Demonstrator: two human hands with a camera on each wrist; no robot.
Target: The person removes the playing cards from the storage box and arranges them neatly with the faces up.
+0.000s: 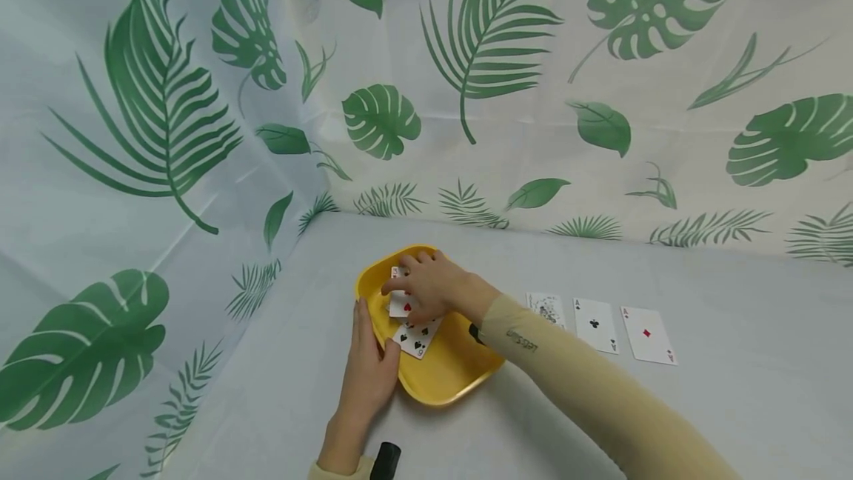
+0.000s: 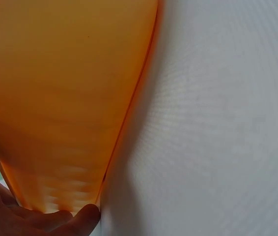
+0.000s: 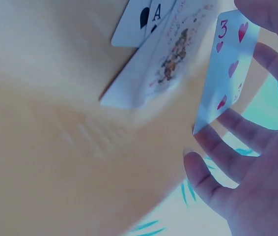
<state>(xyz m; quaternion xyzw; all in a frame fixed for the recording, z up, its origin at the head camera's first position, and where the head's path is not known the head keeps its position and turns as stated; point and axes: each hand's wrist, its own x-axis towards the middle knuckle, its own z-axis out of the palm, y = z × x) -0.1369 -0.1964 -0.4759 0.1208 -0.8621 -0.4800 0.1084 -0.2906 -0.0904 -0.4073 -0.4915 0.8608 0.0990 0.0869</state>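
Note:
A yellow plastic tray [image 1: 453, 369] stands on the table with loose playing cards in it. My right hand [image 1: 429, 284] is inside the tray and pinches a three of hearts [image 3: 230, 71] between thumb and fingers. Below that hand lies a spade card [image 1: 416, 343]. In the right wrist view a joker card [image 3: 176, 59] and an ace [image 3: 156, 14] overlap beside the held card. Against the outside of the tray's left wall rests my left hand [image 1: 366, 372], fingers straight and thumb at the rim. The left wrist view shows the tray's outer wall [image 2: 70, 98] close up.
To the right of the tray a joker [image 1: 546, 307], an ace of clubs [image 1: 595, 324] and an ace of diamonds [image 1: 648, 334] lie face up in a row on the white table [image 1: 753, 391]. A leaf-printed curtain [image 1: 520, 139] hangs behind and at the left.

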